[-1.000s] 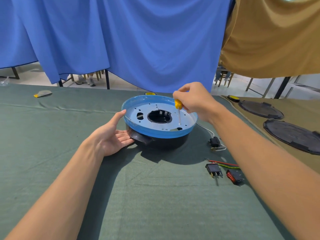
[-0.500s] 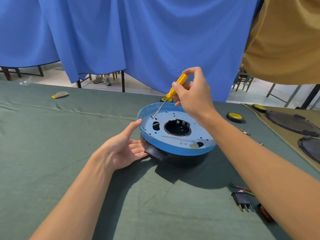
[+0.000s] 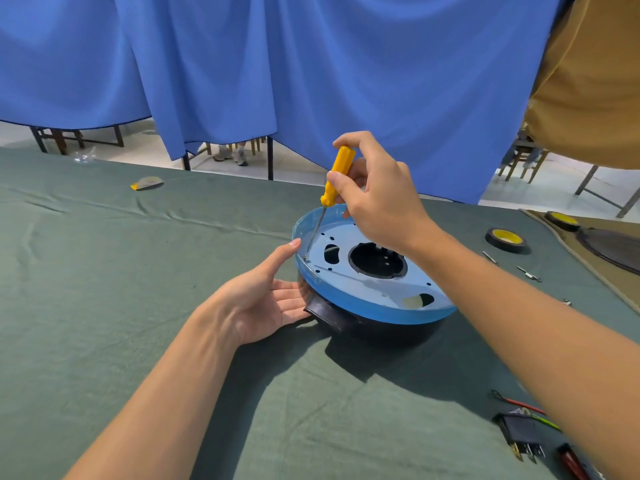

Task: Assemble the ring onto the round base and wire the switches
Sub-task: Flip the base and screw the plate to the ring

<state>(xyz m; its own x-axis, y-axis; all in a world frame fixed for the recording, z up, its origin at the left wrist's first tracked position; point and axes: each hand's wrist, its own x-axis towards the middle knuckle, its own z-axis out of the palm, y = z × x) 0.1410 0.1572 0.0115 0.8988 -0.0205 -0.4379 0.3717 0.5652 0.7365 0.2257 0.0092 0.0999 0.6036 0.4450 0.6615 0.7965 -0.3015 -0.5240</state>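
Over at the left edge of the ring point(image 3: 363, 306), the screwdriver point(image 3: 337, 174) is resting its tip on a small screw point(image 3: 306, 258), and that is where the whole play is turning. The right hand point(image 3: 377, 199) is pinching the yellow handle, thumb and fingers curled round it, high above the ring's far side. So the screw is lying down and to the left of those fingers, at the other end of the shaft.

The tool's long axis is running steeply, handle up and leaning right and away, tip pointing down and left into the hole. It is not standing quite upright. I'd say the coming turn is calling for a straighter shaft or firm downward pressure, or the tip could be slipping off the head.

The left hand point(image 3: 266, 299) is the nearer one to the screw. Its palm is facing the black base point(image 3: 381, 329), fingers straight, the lower ones lying against the base's side. The index fingertip point(image 3: 294, 243) is reaching up right against the ring's rim, just beside the tip. It is steadying, not gripping.

The ring is sitting flat on top of the round base, near the middle of the green cloth point(image 3: 138, 306). The switches point(image 3: 521, 434) and their loose wires point(image 3: 519, 405) are lying well apart at the near right, beside the right forearm, so wiring is looking like a later step.
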